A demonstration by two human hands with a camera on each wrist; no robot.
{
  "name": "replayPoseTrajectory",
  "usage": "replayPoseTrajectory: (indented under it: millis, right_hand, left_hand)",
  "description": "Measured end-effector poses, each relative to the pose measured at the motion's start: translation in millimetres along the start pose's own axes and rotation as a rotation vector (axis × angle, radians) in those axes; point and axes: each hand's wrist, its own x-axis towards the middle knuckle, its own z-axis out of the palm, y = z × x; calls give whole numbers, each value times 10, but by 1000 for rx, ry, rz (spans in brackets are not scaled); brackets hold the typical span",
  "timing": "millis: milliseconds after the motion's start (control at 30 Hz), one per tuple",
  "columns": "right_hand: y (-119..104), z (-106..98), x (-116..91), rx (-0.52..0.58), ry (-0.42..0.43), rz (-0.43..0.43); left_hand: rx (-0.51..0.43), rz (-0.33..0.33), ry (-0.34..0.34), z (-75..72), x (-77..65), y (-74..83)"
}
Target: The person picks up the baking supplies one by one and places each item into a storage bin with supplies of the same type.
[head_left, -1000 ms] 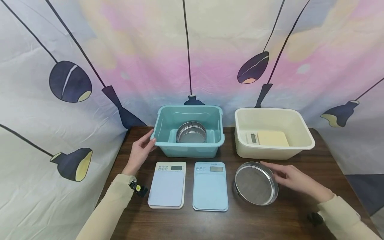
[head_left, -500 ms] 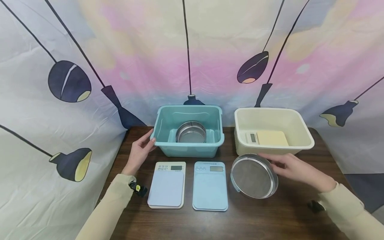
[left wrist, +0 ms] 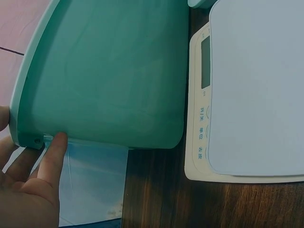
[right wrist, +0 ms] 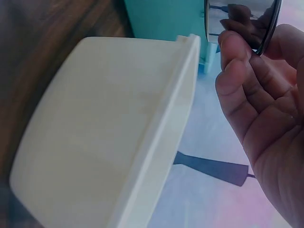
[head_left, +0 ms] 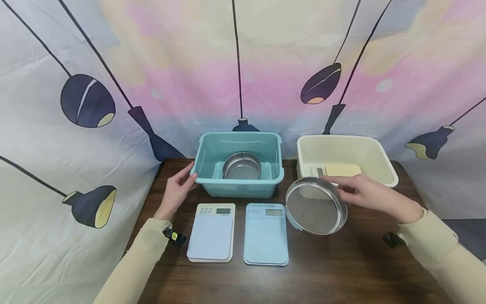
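Observation:
A round metal sieve (head_left: 313, 215) hangs tilted above the table, its far edge overlapping the front of the cream basin (head_left: 341, 147) in the head view. The fingers and thumb of my right hand (head_left: 366, 196) pinch its right rim. The right wrist view shows part of its shiny wall (right wrist: 221, 16) between the fingertips. At the left, my left hand (head_left: 176, 192) holds the near left corner of the teal basin (head_left: 239, 189), fingertips at its rim. A smaller metal sieve (head_left: 242, 171) lies inside that basin. A cream kitchen scale (head_left: 343, 169) sits in the cream basin, partly hidden.
In front of the teal basin, a white-topped scale (head_left: 210, 236) and a light blue scale (head_left: 265, 236) lie side by side on the dark wooden table (head_left: 235, 283). A printed curtain (head_left: 182, 76) hangs behind both basins.
My right hand has lifted the sieve off the table and moved it back and slightly left, tilting it towards the cream basin. The left hand stays at the teal basin's corner.

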Motion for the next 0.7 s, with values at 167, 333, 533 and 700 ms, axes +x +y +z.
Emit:
replayPoseTrajectory:
  millis: [167, 333, 533, 700]
  right_hand:
    - [-34, -87, 150, -18, -7, 7]
    - [-85, -152, 316, -16, -60, 72]
    - [-140, -228, 518, 5, -113, 125]
    - [-144, -279, 680, 8, -139, 158]
  left_hand:
    - [-9, 5, -3, 1, 3, -1]
    - [-18, 0, -8, 5, 1, -9]
    - [-25, 4, -14, 4, -2, -1]
    - [-18, 9, -9, 0, 6, -2]
